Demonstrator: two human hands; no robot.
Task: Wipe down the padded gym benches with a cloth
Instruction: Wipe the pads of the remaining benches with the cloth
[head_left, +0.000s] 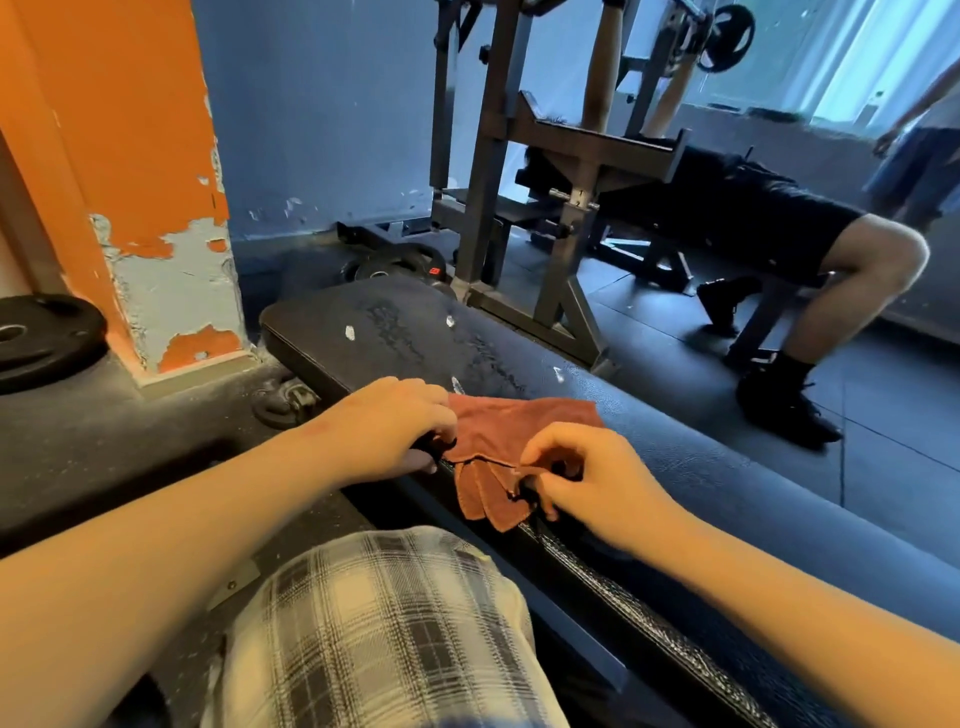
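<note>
A black padded bench (691, 467) runs from the middle of the view to the lower right, its far end marked with wet streaks and small white tears. A rust-brown cloth (498, 436) lies partly folded on its near edge, one corner hanging over the side. My left hand (395, 426) pinches the cloth's left edge with curled fingers. My right hand (587, 478) pinches the cloth's near right edge between thumb and fingers.
A peeling orange pillar (145, 182) and a black weight plate (41, 338) stand at the left. Behind the bench is a steel rack (524, 171) with a person lying on a second bench (753, 208). Another person stands at the far right. Dark rubber floor surrounds everything.
</note>
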